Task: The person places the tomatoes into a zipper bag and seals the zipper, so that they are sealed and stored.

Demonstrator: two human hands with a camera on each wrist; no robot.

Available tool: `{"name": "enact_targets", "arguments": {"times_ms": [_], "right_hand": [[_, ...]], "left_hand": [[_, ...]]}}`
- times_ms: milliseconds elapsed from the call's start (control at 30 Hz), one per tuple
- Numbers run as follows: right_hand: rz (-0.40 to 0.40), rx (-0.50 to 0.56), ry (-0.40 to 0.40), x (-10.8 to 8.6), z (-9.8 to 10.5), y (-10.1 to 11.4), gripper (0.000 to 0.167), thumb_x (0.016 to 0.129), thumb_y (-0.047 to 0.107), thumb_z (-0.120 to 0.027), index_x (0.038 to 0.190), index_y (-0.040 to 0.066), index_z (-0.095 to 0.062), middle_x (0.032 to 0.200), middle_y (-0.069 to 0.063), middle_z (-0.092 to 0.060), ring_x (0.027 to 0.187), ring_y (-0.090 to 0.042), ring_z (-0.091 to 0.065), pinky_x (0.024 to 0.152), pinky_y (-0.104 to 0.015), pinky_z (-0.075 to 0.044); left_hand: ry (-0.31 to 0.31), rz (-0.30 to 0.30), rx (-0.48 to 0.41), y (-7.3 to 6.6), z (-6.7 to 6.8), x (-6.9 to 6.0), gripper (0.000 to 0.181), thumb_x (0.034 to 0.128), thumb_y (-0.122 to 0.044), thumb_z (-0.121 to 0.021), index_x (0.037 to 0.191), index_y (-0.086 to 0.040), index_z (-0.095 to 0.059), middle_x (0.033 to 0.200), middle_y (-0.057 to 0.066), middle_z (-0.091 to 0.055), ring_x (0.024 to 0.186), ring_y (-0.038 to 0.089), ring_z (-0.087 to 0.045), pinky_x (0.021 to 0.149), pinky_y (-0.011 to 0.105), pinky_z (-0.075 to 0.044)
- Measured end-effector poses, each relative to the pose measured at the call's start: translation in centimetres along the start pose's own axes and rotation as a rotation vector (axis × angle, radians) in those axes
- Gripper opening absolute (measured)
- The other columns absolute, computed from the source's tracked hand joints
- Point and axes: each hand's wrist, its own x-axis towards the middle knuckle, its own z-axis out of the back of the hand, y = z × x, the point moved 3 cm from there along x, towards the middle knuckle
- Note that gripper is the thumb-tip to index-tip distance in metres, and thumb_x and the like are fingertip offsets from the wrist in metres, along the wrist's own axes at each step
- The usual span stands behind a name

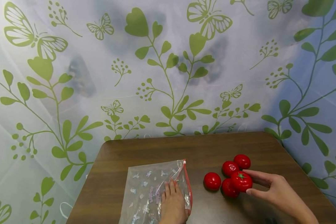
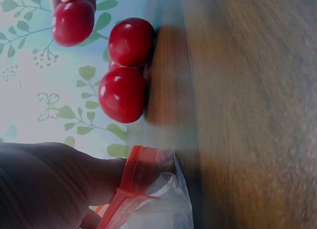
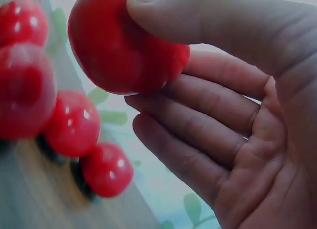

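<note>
Right hand pinched one red tomato between thumb and fingers, above four other tomatoes at right, while left hand, fingers nearly straight, rested on the zip bag at left; clearing neighbours without hard squeezing was judged best.

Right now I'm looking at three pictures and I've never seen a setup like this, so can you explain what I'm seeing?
There's no machine here: a person works with two bare hands. The wide picture comes from a camera worn on the head, looking forward and down. The other two come from cameras on the left and right wrists, so things look closer and, in the left one, turned sideways.

On the table lie a clear bag and four tomatoes. The left hand rests on the bag, near its red edge. The right hand holds a fifth tomato between thumb and fingers. Behind everything hangs leaf-print cloth.
</note>
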Motion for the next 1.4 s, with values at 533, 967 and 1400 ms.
{"name": "enact_targets", "arguments": {"times_ms": [533, 967, 1400], "right_hand": [[0.047, 0.115, 0.059, 2.4, -3.4, 4.5, 0.061, 0.091, 0.036, -0.091, 0.145, 0.019, -0.072, 0.143, -0.013, -0.074, 0.119, -0.014, -0.078, 0.091, -0.027, -0.064], [0.151, 0.183, 0.132, 5.2, -7.2, 6.8, 0.059, 0.091, 0.038, -0.091, 0.145, 0.024, -0.071, 0.138, -0.001, -0.077, 0.119, -0.014, -0.077, 0.098, -0.041, -0.065], [0.165, 0.263, 0.205, 6.5, -11.3, 7.8, 0.059, 0.091, 0.032, -0.092, 0.145, 0.021, -0.072, 0.142, -0.005, -0.075, 0.122, -0.021, -0.077, 0.101, -0.053, -0.062]], "left_hand": [[-0.031, 0.027, 0.045, -0.2, 0.1, -0.3, 0.119, 0.0639, -0.031, -0.107, 0.157, 0.011, -0.046, 0.17, 0.03, -0.039, 0.157, 0.052, -0.04, 0.122, 0.063, -0.043], [-0.012, 0.041, 0.031, -0.4, 0.3, -0.3, 0.117, 0.0652, -0.03, -0.105, 0.157, 0.011, -0.046, 0.171, 0.03, -0.039, 0.157, 0.053, -0.039, 0.123, 0.064, -0.042], [-0.025, 0.061, 0.002, -0.3, 0.1, -0.2, 0.116, 0.065, -0.026, -0.105, 0.157, 0.011, -0.046, 0.171, 0.03, -0.039, 0.158, 0.052, -0.038, 0.124, 0.065, -0.04]]}}
